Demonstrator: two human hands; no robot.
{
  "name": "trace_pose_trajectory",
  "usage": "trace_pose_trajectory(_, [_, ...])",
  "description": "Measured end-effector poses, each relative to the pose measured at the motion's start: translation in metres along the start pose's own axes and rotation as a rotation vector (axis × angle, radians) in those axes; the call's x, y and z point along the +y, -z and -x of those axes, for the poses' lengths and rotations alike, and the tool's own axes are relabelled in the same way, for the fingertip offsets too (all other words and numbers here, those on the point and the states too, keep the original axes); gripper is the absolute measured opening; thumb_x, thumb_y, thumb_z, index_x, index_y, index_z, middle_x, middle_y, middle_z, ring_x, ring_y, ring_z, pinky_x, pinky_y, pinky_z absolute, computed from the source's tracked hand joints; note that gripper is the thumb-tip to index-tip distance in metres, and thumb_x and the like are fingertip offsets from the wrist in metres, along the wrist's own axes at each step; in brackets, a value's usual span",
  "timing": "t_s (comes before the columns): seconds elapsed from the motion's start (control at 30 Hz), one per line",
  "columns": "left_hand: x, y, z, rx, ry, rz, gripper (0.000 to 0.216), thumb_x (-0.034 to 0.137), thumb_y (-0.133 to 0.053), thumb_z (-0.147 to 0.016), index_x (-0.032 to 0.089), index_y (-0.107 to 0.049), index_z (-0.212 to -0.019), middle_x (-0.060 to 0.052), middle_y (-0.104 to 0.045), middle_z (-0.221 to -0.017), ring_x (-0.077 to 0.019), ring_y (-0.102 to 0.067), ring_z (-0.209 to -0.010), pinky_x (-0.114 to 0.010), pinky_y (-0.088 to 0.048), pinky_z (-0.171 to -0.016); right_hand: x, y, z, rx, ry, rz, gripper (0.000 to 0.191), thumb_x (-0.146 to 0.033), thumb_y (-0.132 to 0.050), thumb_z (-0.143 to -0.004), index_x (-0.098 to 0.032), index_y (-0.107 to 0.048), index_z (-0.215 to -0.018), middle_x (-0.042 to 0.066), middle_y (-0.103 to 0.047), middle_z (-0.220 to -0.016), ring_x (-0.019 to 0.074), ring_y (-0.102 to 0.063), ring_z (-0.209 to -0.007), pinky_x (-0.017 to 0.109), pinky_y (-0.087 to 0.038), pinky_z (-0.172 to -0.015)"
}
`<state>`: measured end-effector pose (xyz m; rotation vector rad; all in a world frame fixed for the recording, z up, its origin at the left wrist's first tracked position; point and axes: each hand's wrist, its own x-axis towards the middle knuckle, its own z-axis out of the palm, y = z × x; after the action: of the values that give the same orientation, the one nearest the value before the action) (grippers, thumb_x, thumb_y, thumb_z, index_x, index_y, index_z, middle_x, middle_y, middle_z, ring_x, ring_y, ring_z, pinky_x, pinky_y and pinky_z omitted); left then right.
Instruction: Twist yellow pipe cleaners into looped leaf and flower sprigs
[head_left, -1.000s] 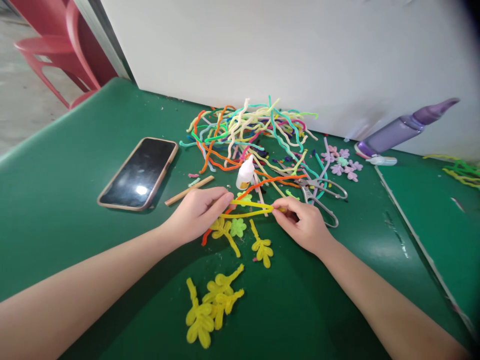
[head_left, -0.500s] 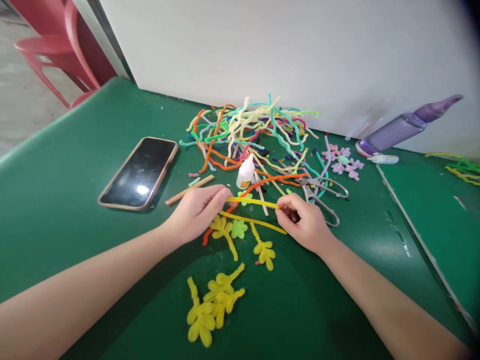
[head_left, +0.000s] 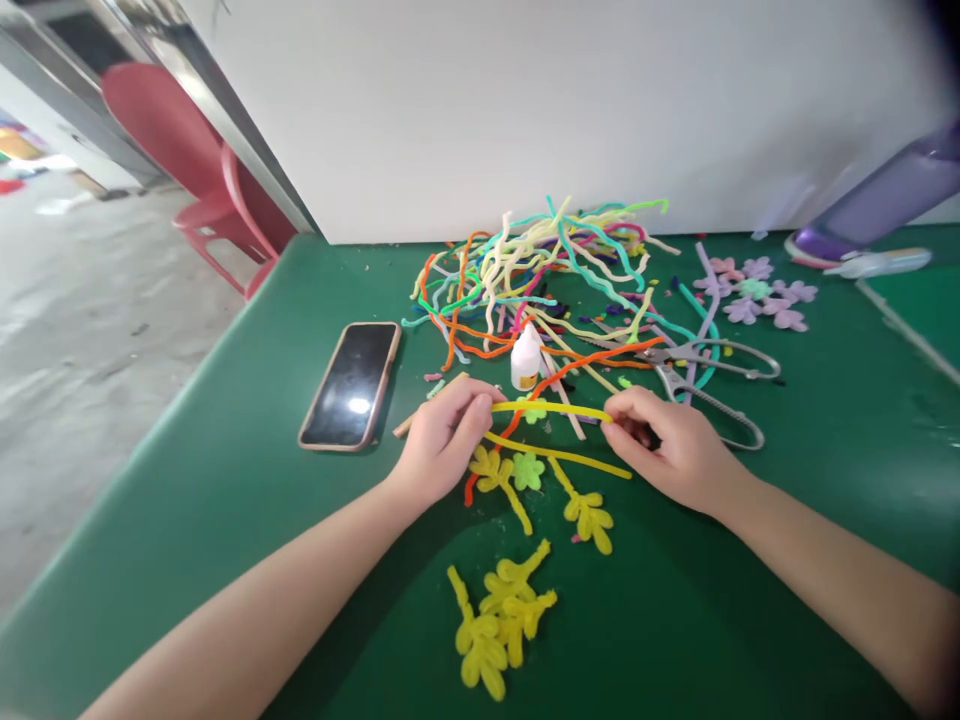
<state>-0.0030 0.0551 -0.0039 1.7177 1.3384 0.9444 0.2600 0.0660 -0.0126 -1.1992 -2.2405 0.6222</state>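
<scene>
A yellow pipe cleaner (head_left: 555, 409) is stretched nearly level between my two hands. My left hand (head_left: 448, 437) pinches its left end, and my right hand (head_left: 667, 440) grips its right end between thumb and fingers. Just below runs a second yellow strand (head_left: 559, 453), whose left end disappears at my left hand; I cannot tell if it is held too. Leaf-shaped yellow pieces lie under my hands, one on the left (head_left: 493, 470), one on the right (head_left: 590, 515), and a cluster (head_left: 499, 625) nearer me. A small light-green flower (head_left: 528, 471) sits among them.
A white glue bottle (head_left: 526, 358) stands before a tangled heap of coloured pipe cleaners (head_left: 517, 260). Scissors (head_left: 675, 375) lie beyond my right hand, near pastel flowers (head_left: 754, 289). A phone (head_left: 351, 386) lies left; a purple bottle (head_left: 877, 205) leans at right. A red chair (head_left: 217, 215) stands beyond the table.
The view has swung left, so everything appears farther right. Both hands keep the same hold on the yellow pipe cleaner; the things on the table have not visibly moved.
</scene>
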Motion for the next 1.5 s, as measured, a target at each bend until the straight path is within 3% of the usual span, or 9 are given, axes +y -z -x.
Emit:
trace_pose_trajectory(0.3, [-0.008,-0.002,-0.003,0.025,-0.026,0.124,0.019,0.032,-0.046,-0.095,0.018,-0.059,-0.096,0.004,-0.044,-0.061,-0.0068,-0.04,-0.046,-0.021,-0.031,-0.046,0.005,-0.001,0.003,0.016,0.025,-0.016,0.006,-0.025,-0.049,-0.089,-0.021,-0.048,-0.084,-0.003,-0.057,-0.061,0.0099,-0.053,-0.049,0.022,-0.038,-0.048])
trace_pose_trajectory(0.47, [-0.008,-0.002,-0.004,0.031,-0.01,0.185,0.014,0.028,-0.049,-0.094,0.018,-0.059,-0.096,0.004,-0.046,-0.061,-0.0061,-0.043,-0.044,-0.019,-0.034,-0.044,0.001,0.003,0.004,0.081,0.078,0.061,0.006,-0.02,-0.05,-0.085,-0.02,-0.046,-0.081,-0.009,-0.038,-0.046,0.0064,-0.038,-0.037,0.022,-0.029,-0.043])
trace_pose_trajectory(0.6, [-0.005,-0.003,-0.005,0.058,0.0,0.244,0.015,0.029,-0.05,-0.094,0.018,-0.06,-0.094,0.004,-0.045,-0.06,-0.0054,-0.044,-0.043,-0.018,-0.034,-0.042,0.002,0.003,0.005,0.058,0.141,0.093,0.005,-0.02,-0.049,-0.087,-0.02,-0.047,-0.082,-0.009,-0.037,-0.046,0.0063,-0.036,-0.036,0.023,-0.026,-0.042])
trace_pose_trajectory(0.73, [-0.005,-0.002,-0.005,0.123,0.067,0.315,0.026,0.034,-0.046,-0.095,0.017,-0.063,-0.087,0.004,-0.041,-0.058,-0.0047,-0.035,-0.042,-0.017,-0.025,-0.038,0.005,0.003,0.007,0.064,0.154,0.081,0.006,-0.022,-0.047,-0.09,-0.02,-0.048,-0.084,-0.009,-0.035,-0.045,0.0073,-0.036,-0.035,0.024,-0.025,-0.042])
trace_pose_trajectory(1.07, [-0.008,-0.002,-0.006,0.149,0.113,0.381,0.014,0.023,-0.051,-0.091,0.018,-0.063,-0.086,0.005,-0.035,-0.057,-0.005,-0.029,-0.044,-0.017,-0.023,-0.04,0.008,0.003,0.008,0.016,0.29,0.094,0.01,-0.015,-0.048,-0.089,-0.02,-0.051,-0.081,-0.003,-0.052,-0.058,0.0104,-0.045,-0.049,0.026,-0.031,-0.05])
trace_pose_trajectory(1.5, [-0.014,0.0,-0.008,0.203,0.135,0.394,0.003,0.019,-0.06,-0.085,0.018,-0.063,-0.086,0.005,-0.044,-0.061,-0.0049,-0.037,-0.047,-0.017,-0.031,-0.044,0.004,0.001,0.008,-0.003,0.301,0.141,0.014,-0.015,-0.05,-0.088,-0.019,-0.056,-0.076,-0.002,-0.057,-0.059,0.0114,-0.052,-0.053,0.025,-0.033,-0.053])
